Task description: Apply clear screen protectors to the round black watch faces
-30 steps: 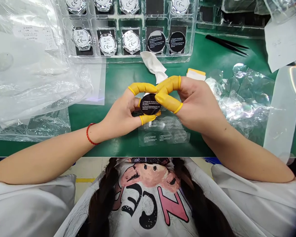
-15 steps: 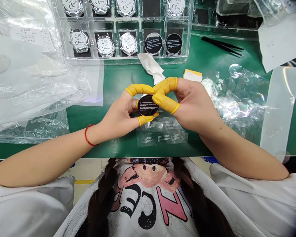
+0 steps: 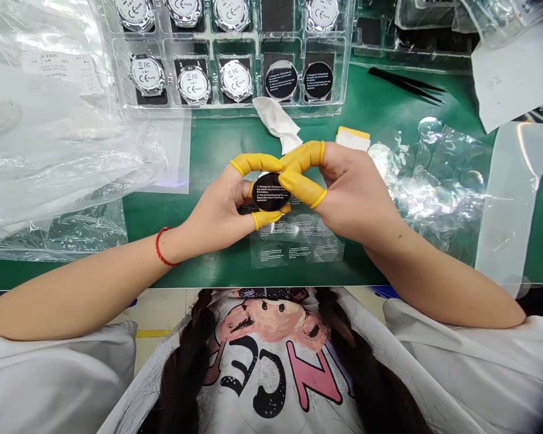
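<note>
Black-faced watch is held by its rim in the left hand, right edge pinched by the right hand; pressure's best kept light and even imo.

Seems to be a factory workshop for watches. Recognisable by a green worktop, and between eleven and twelve o'clock by a clear plastic tray of similar metal watch cases, with CE and RoHS marks on their backs. In the middle, one more watch between yellow finger cots; toward five o'clock from it, a sheet of printed round stickers. At two o'clock, black tweezers; at three, a heap of clear round films; between nine and ten, large transparent bags.
</note>
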A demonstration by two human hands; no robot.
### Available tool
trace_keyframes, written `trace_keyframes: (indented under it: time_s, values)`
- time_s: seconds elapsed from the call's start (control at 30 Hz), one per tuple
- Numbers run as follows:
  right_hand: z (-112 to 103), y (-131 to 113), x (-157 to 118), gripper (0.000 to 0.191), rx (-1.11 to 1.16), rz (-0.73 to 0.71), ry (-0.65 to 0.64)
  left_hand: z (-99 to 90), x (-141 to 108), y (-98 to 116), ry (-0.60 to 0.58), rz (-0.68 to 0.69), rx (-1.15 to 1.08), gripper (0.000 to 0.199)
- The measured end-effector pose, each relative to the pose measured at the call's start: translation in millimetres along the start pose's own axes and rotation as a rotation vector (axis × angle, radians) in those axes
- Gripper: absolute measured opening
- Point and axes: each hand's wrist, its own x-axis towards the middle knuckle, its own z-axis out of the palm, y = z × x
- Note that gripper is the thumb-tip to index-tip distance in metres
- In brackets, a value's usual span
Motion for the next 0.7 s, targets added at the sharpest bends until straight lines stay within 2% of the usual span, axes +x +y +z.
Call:
trace_keyframes:
  time_s: [0.2,0.27,0.37,0.43,0.5,0.53,0.6,0.7]
  values:
    - [1.8,1.4,0.1,0.034,-0.065,-0.028,-0.021,0.8,-0.5,1.4,0.004,-0.057,-0.004,0.057]
    - [-7.1,0.6,1.5,0.031,-0.182,-0.112,0.006,1.8,-0.7,4.0,0.029,-0.103,-0.001,0.057]
    - [-36.2,4.3,6.5,0.022,-0.516,-0.167,0.094,3.2,-0.8,8.2,0.052,-0.146,0.005,0.055]
    - [-60.4,15.8,11.6,0.027,-0.769,-0.062,0.11,3.7,-0.5,10.3,0.052,-0.155,0.0,0.054]
    - [-81.8,36.0,17.6,0.046,-0.938,0.086,0.098,3.7,-0.2,11.5,0.052,-0.16,-0.012,0.055]
    - [-90.3,48.1,20.5,0.053,-0.958,0.144,0.091,3.5,-0.2,11.7,0.055,-0.159,-0.017,0.055]
    - [-102.3,71.8,25.1,0.052,-0.907,0.183,0.104,2.9,-0.3,11.4,0.063,-0.153,-0.019,0.056]
    - [-106.5,89.4,25.2,0.041,-0.809,0.087,0.178,1.7,-1.2,9.4,0.067,-0.137,-0.019,0.055]
